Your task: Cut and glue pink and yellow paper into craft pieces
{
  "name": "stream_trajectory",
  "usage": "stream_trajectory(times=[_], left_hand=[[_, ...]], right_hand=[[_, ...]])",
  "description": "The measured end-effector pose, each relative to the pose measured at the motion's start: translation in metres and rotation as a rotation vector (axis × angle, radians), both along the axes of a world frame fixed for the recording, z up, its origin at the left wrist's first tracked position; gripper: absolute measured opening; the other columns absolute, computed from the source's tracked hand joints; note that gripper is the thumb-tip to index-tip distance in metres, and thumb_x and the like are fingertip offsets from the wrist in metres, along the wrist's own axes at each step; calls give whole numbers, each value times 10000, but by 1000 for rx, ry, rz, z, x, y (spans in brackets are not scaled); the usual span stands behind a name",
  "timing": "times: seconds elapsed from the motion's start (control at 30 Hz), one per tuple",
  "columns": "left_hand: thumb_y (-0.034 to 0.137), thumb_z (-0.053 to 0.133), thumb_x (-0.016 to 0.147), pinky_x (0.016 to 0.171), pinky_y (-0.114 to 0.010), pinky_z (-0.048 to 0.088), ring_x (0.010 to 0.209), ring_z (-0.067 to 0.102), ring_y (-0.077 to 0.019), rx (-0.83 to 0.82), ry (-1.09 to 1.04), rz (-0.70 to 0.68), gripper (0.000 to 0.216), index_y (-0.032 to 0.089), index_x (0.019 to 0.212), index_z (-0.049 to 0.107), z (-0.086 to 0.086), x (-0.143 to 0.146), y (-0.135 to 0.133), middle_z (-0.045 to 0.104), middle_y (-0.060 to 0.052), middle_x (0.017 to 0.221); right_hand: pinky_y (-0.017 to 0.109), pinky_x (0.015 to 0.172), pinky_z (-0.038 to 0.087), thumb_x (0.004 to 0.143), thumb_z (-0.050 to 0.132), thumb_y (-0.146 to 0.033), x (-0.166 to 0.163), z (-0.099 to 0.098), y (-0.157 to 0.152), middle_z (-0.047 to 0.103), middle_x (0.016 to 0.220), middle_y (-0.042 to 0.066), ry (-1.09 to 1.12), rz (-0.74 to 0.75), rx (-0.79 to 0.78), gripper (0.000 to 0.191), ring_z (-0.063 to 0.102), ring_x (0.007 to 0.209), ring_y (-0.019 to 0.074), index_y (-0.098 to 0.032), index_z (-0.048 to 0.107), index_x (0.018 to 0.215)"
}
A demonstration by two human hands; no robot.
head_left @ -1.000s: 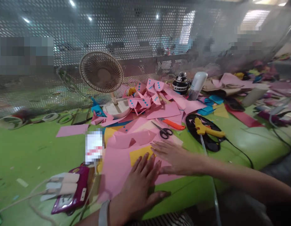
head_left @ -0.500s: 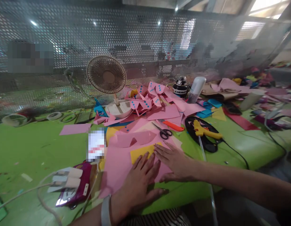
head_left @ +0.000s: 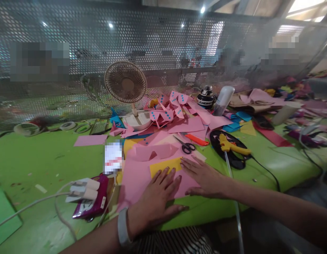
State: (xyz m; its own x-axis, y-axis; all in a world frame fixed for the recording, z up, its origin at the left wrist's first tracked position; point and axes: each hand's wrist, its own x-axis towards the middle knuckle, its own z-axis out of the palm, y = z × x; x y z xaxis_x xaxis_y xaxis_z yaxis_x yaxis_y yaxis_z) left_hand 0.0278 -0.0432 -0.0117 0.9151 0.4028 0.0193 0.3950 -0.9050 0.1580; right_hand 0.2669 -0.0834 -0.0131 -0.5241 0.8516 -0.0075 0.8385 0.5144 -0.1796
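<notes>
A yellow piece of paper (head_left: 159, 168) lies on a larger pink sheet (head_left: 133, 183) at the table's front. My left hand (head_left: 159, 195) rests flat with its fingers stretched over the yellow paper's lower edge. On the right end of that paper, the fingertips of my right hand (head_left: 204, 176) press down, the hand flat and the fingers extended. Part of the yellow paper is hidden under both hands. Just behind it sits a folded pink paper piece (head_left: 142, 152). Black-handled scissors (head_left: 188, 147) and an orange utility knife (head_left: 196, 139) lie beyond my right hand.
A yellow glue gun (head_left: 233, 146) rests on a black dish (head_left: 215, 143) to the right. At the left are a purple power strip (head_left: 86, 208) and a phone (head_left: 113, 157). A fan (head_left: 127, 83) stands behind, beside piled pink cutouts (head_left: 165, 114). A perforated metal screen (head_left: 158, 46) borders the back.
The whole view has shifted slightly, so things appear a little further right. Both hands stay flat on the yellow paper, with almost no movement against it.
</notes>
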Motion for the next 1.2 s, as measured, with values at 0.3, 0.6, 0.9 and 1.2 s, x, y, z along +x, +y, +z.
stream_trajectory(times=[0.3,0.6,0.9,1.2], left_hand=[[638,278,844,1065,-474,204,1349,175,-291,91,60,14,747,204,1433,126,6,-34,-5,200,-127,1477],[626,298,846,1057,-472,239,1338,215,-291,158,30,21,733,196,1425,169,4,-39,-7,260,-135,1458],[625,329,838,1037,-483,275,1311,279,-300,185,4,11,718,191,1404,245,-1,-36,-3,341,-142,1417],[638,334,829,1032,-543,229,1240,390,-303,216,3,63,661,194,1313,407,2,-26,-1,485,-125,1313]], right_hand=[[454,1119,113,818,337,-653,2,-4,0,206,1471,137,30,-18,-30,818,147,1363,267,-109,216,1415],[463,1115,151,764,511,-608,30,3,-10,235,1465,145,484,-373,-260,820,198,1349,282,-124,299,1391],[435,939,451,774,592,-364,37,18,-34,456,1336,157,1282,-778,-603,546,478,1190,268,-184,439,1266],[426,925,466,723,613,-278,31,24,-30,364,1414,111,1373,-857,-600,538,462,1203,270,-206,456,1232]])
